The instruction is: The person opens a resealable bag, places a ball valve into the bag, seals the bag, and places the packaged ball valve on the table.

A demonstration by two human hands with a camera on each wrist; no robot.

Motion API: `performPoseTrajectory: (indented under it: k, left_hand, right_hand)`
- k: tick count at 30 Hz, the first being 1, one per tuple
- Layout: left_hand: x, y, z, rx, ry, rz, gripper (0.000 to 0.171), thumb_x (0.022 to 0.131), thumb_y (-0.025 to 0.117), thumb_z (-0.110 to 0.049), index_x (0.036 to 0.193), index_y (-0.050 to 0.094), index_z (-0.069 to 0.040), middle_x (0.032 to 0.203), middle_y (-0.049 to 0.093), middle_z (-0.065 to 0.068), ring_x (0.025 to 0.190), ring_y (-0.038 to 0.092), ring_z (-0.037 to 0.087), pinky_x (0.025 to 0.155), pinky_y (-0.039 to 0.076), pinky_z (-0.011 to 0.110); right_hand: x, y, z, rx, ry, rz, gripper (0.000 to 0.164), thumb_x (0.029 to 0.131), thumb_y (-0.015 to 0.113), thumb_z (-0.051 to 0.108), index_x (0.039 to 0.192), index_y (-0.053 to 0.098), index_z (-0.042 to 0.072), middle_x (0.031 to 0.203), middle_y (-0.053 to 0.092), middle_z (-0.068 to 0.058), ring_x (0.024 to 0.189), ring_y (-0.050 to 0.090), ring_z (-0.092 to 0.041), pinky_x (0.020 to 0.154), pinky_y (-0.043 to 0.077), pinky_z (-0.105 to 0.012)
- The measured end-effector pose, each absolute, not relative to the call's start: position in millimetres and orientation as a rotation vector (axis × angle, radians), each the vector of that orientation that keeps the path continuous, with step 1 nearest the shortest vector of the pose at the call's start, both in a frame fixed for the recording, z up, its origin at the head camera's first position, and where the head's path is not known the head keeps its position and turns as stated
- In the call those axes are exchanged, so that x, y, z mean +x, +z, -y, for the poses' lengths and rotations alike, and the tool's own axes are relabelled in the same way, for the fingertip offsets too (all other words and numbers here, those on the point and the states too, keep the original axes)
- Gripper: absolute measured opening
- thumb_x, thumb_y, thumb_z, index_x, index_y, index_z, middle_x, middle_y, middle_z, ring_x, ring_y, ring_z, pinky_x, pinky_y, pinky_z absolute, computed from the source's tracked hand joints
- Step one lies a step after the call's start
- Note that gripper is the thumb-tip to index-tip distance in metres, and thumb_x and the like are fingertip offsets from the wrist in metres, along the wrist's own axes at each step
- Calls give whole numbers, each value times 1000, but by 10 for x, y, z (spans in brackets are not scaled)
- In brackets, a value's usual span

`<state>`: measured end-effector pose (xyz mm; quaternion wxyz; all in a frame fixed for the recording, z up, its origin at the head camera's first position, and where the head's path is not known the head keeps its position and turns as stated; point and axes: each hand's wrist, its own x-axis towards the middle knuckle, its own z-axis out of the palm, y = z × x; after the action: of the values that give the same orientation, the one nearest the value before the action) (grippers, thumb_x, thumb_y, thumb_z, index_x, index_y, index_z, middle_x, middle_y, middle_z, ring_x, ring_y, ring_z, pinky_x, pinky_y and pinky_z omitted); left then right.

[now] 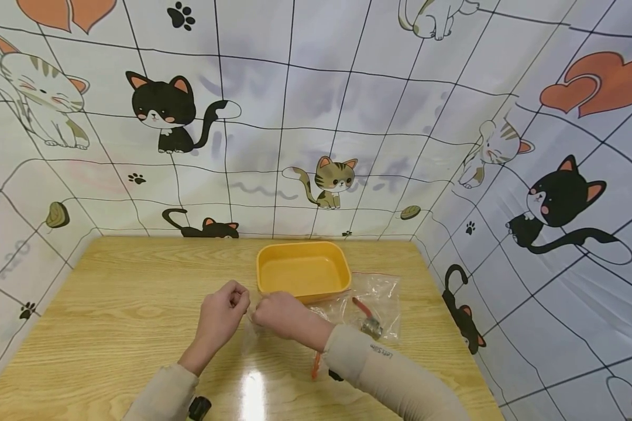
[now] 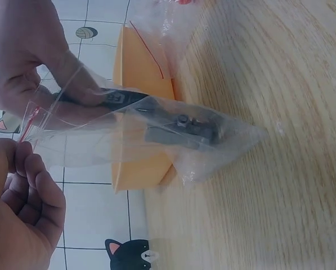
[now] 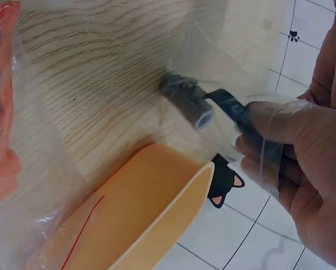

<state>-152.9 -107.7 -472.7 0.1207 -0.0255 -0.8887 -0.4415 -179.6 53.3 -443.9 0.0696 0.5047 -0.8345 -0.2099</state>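
A clear zip bag (image 2: 241, 138) with a red strip at its mouth hangs between my hands. Inside it is a grey metal valve (image 2: 184, 132) with a black lever handle and, in the right wrist view, a hollow round end. My left hand (image 1: 221, 310) pinches the bag's mouth beside the red strip. With fingers reaching into the bag, my right hand (image 1: 289, 316) grips the black handle (image 3: 229, 107) between thumb and fingers. In the head view the valve is mostly hidden behind the right hand.
Just beyond my hands stands a yellow tray (image 1: 302, 275). To its right lies another clear bag (image 1: 390, 292) holding a red-handled metal piece (image 1: 371, 324). An orange-red handle (image 1: 316, 365) lies near the right forearm. Cat-printed sheets (image 1: 253, 146) surround the wooden table (image 1: 137, 280).
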Motion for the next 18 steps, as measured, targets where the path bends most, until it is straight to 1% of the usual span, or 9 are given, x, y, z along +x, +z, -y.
performPoseTrajectory:
  k: [5, 6, 8, 10, 12, 14, 18]
  left_hand:
    - [-1529, -4688, 1071, -89, -1322, 2594, 9, 94, 60, -16, 87, 65, -16, 61, 61, -9, 43, 42, 5, 43, 37, 21]
    - [-1529, -4681, 1072, -96, -1329, 2594, 9, 95, 60, -16, 87, 66, -16, 61, 61, -8, 43, 42, 5, 43, 37, 22]
    - [-1533, -4672, 1075, -109, -1341, 2593, 9, 94, 60, -15, 87, 65, -16, 62, 63, -6, 44, 44, 4, 44, 38, 21]
    - [-1533, -4666, 1078, -138, -1346, 2581, 10, 94, 60, -14, 86, 66, -15, 61, 63, -6, 44, 44, 3, 45, 38, 21]
    - [-1533, -4665, 1083, -163, -1345, 2571, 10, 94, 60, -13, 86, 67, -15, 61, 63, -5, 45, 43, 2, 45, 38, 21]
    - [-1536, -4663, 1087, -186, -1335, 2558, 10, 94, 61, -13, 85, 67, -16, 61, 63, -5, 44, 43, 1, 44, 38, 21]
    - [-1542, -4646, 1107, -211, -1323, 2531, 10, 93, 63, -12, 85, 68, -17, 60, 62, -4, 44, 42, 1, 43, 37, 21]
  right_hand:
    - [-1848, -4379, -592, 1515, -360, 2589, 23, 98, 58, 22, 78, 67, 29, 65, 56, 11, 55, 39, -2, 47, 30, -17]
    - [-1861, -4362, -607, 1504, -278, 2607, 22, 98, 58, 21, 81, 69, 28, 66, 58, 11, 56, 41, -1, 48, 31, -16]
    - [-1892, -4326, -645, 1460, -98, 2641, 19, 99, 58, 22, 86, 72, 27, 72, 64, 11, 60, 49, -1, 51, 37, -14]
    - [-1928, -4287, -689, 1400, 43, 2657, 16, 98, 58, 26, 95, 74, 27, 81, 69, 13, 68, 57, 0, 57, 44, -14]
    - [-1962, -4255, -731, 1334, 138, 2658, 15, 98, 59, 27, 102, 74, 27, 92, 72, 14, 79, 64, 0, 65, 51, -16]
    - [-1992, -4232, -767, 1275, 205, 2666, 15, 98, 58, 28, 104, 73, 27, 95, 72, 13, 83, 66, -1, 68, 53, -17]
    - [-2033, -4218, -825, 1196, 317, 2733, 14, 99, 57, 21, 108, 67, 22, 101, 69, 9, 88, 66, -4, 72, 53, -18]
